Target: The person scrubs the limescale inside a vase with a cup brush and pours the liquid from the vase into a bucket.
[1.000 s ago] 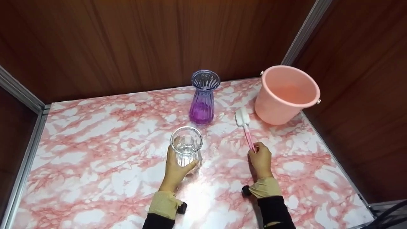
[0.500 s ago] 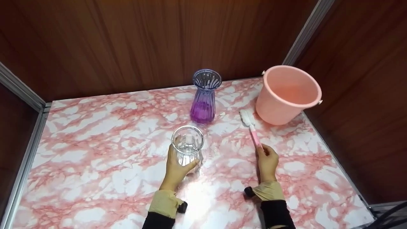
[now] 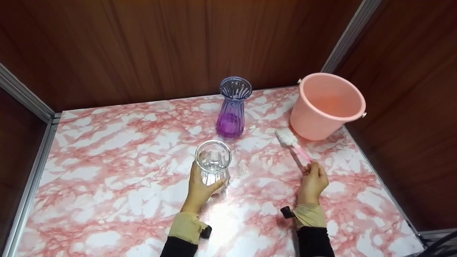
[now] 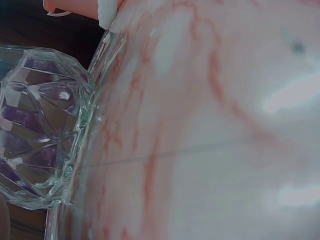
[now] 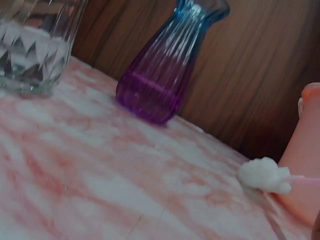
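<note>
A clear glass vase (image 3: 213, 167) stands upright on the table, and my left hand (image 3: 201, 187) grips its near left side, thumb on the front. Cut facets of the same glass (image 4: 42, 127) fill the left of the left wrist view. My right hand (image 3: 313, 182) pinches the pink handle of a sponge brush (image 3: 285, 137) near its end. The brush's white sponge head (image 5: 265, 175) is close to the table, beside the bucket; whether it touches the surface I cannot tell. Behind the clear glass stands a purple-blue ribbed vase (image 3: 232, 110) with purple at its base.
A pink bucket (image 3: 310, 123) stands at the back right, against the corner. Wooden panels (image 3: 142, 50) rise behind and at the sides of the pink marbled table (image 3: 107, 171). Dark cables (image 3: 441, 244) show at the lower right.
My right hand has moved to the right and tilted the brush, so its head now points more to the left and sits nearer the bucket. The left hand keeps its grip on the clear vase.
</note>
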### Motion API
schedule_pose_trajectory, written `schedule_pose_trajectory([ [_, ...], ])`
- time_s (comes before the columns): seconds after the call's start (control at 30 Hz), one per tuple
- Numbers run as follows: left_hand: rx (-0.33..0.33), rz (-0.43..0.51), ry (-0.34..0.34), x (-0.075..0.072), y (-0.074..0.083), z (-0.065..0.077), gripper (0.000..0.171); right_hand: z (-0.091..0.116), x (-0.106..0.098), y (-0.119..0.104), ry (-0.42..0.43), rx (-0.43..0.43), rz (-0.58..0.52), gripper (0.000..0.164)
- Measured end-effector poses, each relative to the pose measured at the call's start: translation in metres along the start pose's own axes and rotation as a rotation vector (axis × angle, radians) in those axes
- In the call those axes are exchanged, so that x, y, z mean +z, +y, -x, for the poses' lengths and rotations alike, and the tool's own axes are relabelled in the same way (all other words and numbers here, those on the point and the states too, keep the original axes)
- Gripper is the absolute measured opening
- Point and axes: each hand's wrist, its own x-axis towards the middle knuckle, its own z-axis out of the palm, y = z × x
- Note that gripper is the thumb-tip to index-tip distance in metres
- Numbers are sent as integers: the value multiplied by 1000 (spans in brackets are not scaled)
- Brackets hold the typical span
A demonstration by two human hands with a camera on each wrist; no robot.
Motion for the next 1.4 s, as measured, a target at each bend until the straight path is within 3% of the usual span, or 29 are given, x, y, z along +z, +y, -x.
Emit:
schedule_pose_trajectory([
  [0.17, 16, 20, -8, 0, 0, 1, 103, 4, 11, -11, 19, -67, -165, 25],
  [0.43, 49, 30, 5, 1, -2, 1, 104, 8, 24, -23, 68, -139, -185, 29],
  [0.53, 36, 40, 6, 0, -3, 2, 104, 8, 29, -23, 34, -164, -232, 27],
  [0.7, 10, 47, 5, -1, -2, 3, 104, 12, 38, -20, -118, -170, -355, 31],
  [0.83, 6, 63, 6, 0, -1, 3, 104, 18, 47, -20, -186, -131, -447, 35],
  [1.1, 15, 47, -1, 2, -2, 2, 103, 21, 64, -31, -110, -38, -417, 56],
  [1.4, 36, 47, 1, 1, -3, 1, 104, 32, 80, -46, -258, 9, -511, 56],
])
